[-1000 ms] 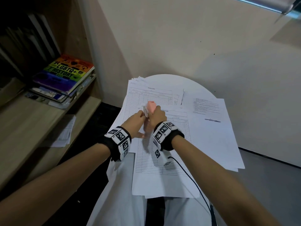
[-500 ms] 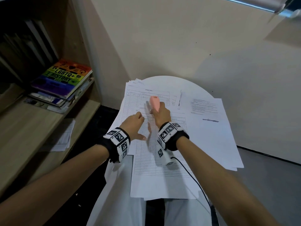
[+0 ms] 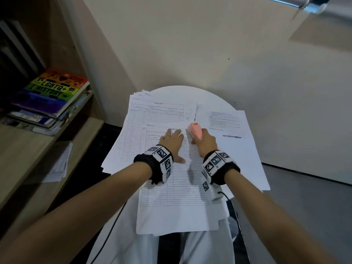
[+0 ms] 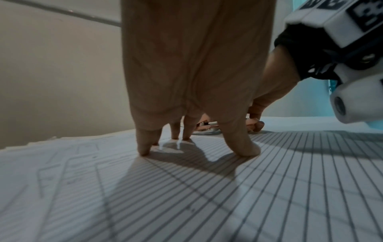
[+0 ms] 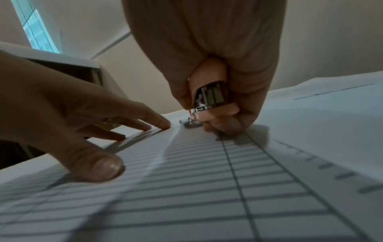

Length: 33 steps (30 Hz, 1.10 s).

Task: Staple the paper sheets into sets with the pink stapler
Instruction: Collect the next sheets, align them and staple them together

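My right hand (image 3: 204,142) grips the pink stapler (image 3: 195,130) at the upper right corner of the top lined form (image 3: 177,187). The stapler's metal underside (image 5: 209,96) shows between my curled fingers, its nose down at the paper's edge. My left hand (image 3: 171,142) lies flat on the same form just left of the stapler, its straight fingertips (image 4: 145,149) pressing the sheet down. Under the form lies a larger stack of forms (image 3: 152,113), and a second pile of printed sheets (image 3: 228,122) sits to the right.
The papers cover a small round white table (image 3: 209,94) against a beige wall. A wooden shelf (image 3: 28,149) on the left carries stacked books (image 3: 51,96) and a loose sheet (image 3: 61,164). A black cable (image 3: 227,197) runs from my right wrist.
My right hand carried the stapler to the right, from the form's top middle to its upper right corner. My left hand let go of it and spread flat on the form.
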{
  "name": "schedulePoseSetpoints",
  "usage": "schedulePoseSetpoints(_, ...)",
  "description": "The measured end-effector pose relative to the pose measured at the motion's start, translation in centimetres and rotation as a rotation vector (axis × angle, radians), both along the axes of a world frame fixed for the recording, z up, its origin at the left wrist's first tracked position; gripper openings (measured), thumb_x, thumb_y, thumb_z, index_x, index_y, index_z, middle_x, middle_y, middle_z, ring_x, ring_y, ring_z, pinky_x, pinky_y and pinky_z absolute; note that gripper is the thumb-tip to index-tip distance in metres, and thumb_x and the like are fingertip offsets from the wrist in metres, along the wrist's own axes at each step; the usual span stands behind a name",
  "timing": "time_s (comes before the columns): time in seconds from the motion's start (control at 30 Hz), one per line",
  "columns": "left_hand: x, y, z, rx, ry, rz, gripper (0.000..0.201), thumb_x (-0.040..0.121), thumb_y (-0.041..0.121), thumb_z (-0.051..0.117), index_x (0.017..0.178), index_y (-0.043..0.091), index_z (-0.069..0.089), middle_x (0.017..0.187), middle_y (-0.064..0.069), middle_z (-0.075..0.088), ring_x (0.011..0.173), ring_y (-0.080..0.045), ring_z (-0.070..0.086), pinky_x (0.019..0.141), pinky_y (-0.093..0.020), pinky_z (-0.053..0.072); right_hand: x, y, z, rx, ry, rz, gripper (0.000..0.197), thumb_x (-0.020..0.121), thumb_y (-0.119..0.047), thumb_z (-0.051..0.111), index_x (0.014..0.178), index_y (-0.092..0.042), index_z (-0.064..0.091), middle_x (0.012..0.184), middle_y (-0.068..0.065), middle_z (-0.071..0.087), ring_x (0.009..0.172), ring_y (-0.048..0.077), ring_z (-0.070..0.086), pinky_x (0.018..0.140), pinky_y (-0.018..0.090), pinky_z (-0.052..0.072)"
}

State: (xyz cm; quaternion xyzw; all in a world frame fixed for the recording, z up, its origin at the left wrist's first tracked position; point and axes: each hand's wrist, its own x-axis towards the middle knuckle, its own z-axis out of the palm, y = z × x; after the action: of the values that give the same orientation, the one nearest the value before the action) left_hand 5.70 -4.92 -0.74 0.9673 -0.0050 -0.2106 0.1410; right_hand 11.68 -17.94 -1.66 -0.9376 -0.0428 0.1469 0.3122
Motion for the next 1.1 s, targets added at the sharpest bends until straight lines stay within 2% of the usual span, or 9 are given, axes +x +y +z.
schedulePoseSetpoints(0.23, 0.5, -1.1, -0.1, 0.0, 0.017, 0.054, 0.094, 0.076, 0.035, 0.075, 0.148, 0.011, 0.019, 0.16, -0.001, 0.0, 0.146, -0.037, -0.006, 0.115, -0.059, 0.012, 1.1, 0.1, -0.5, -0.083, -0.041, 0.04, 0.037, 0.096, -0.03, 0.047, 0.122, -0.005, 0.045, 0.115, 0.019, 0.059, 0.097, 0.036, 0.058, 0.072, 0.035, 0.042)
schedulePoseSetpoints(0.5, 0.4, -1.2, -0.1, -0.005, 0.006, 0.049, 0.09, 0.077, 0.033, 0.075, 0.147, 0.013, 0.022, 0.159, -0.001, 0.001, 0.146, -0.038, -0.006, 0.115, -0.06, 0.012, 2.3, 1.3, -0.4, -0.149, -0.039, 0.055, 0.037, 0.097, -0.028, 0.045, 0.124, -0.002, 0.043, 0.121, 0.023, 0.054, 0.105, 0.039, 0.056, 0.074, 0.035, 0.038)
schedulePoseSetpoints(0.7, 0.5, -1.2, -0.2, -0.007, 0.005, 0.053, 0.089, 0.077, 0.032, 0.076, 0.147, 0.014, 0.023, 0.159, -0.001, 0.001, 0.146, -0.037, -0.006, 0.115, -0.06, 0.013, 2.3, 1.4, -0.9, -0.219, -0.149, 0.136, 0.035, 0.098, -0.023, 0.044, 0.128, -0.006, 0.041, 0.123, 0.016, 0.053, 0.107, 0.036, 0.055, 0.08, 0.039, 0.042)
schedulePoseSetpoints(0.77, 0.5, -1.2, -0.3, -0.008, 0.003, 0.05, 0.09, 0.076, 0.032, 0.076, 0.147, 0.014, 0.023, 0.159, -0.001, 0.001, 0.146, -0.038, -0.006, 0.115, -0.06, 0.012, 2.3, 1.5, -0.8, -0.231, -0.147, 0.136, 0.035, 0.098, -0.024, 0.044, 0.128, -0.006, 0.041, 0.123, 0.017, 0.053, 0.107, 0.036, 0.055, 0.078, 0.038, 0.041)
schedulePoseSetpoints(0.9, 0.6, -1.1, -0.5, -0.016, 0.003, 0.046, 0.089, 0.075, 0.031, 0.076, 0.146, 0.015, 0.024, 0.159, -0.001, 0.001, 0.146, -0.039, -0.007, 0.114, -0.061, 0.011, 3.1, 2.2, -0.5, -0.163, -0.046, 0.028, 0.037, 0.099, -0.031, 0.044, 0.123, -0.002, 0.043, 0.121, 0.021, 0.056, 0.105, 0.037, 0.056, 0.071, 0.035, 0.037)
schedulePoseSetpoints(0.97, 0.6, -1.0, -0.5, -0.026, -0.002, 0.045, 0.086, 0.075, 0.029, 0.077, 0.144, 0.016, 0.028, 0.159, 0.0, 0.001, 0.145, -0.039, -0.007, 0.114, -0.061, 0.012, 3.7, 2.8, -0.2, -0.071, 0.021, -0.058, 0.039, 0.098, -0.03, 0.046, 0.123, 0.0, 0.045, 0.123, 0.022, 0.054, 0.107, 0.038, 0.056, 0.075, 0.036, 0.04)
schedulePoseSetpoints(1.03, 0.6, -1.0, -0.6, -0.037, -0.003, 0.045, 0.084, 0.075, 0.028, 0.077, 0.143, 0.016, 0.029, 0.16, 0.0, 0.001, 0.145, -0.039, -0.006, 0.114, -0.061, 0.012, 3.8, 3.1, -0.1, -0.001, 0.024, -0.092, 0.04, 0.097, -0.031, 0.047, 0.124, -0.002, 0.044, 0.122, 0.023, 0.055, 0.107, 0.038, 0.057, 0.079, 0.038, 0.044)
schedulePoseSetpoints(1.1, 0.7, -0.7, -0.4, -0.038, 0.013, 0.042, 0.086, 0.076, 0.031, 0.075, 0.145, 0.016, 0.026, 0.16, 0.001, 0.0, 0.146, -0.038, -0.007, 0.114, -0.061, 0.012, 3.2, 2.7, -0.1, 0.043, -0.034, -0.069, 0.039, 0.096, -0.032, 0.049, 0.125, -0.006, 0.043, 0.117, 0.02, 0.059, 0.102, 0.037, 0.058, 0.075, 0.036, 0.041)
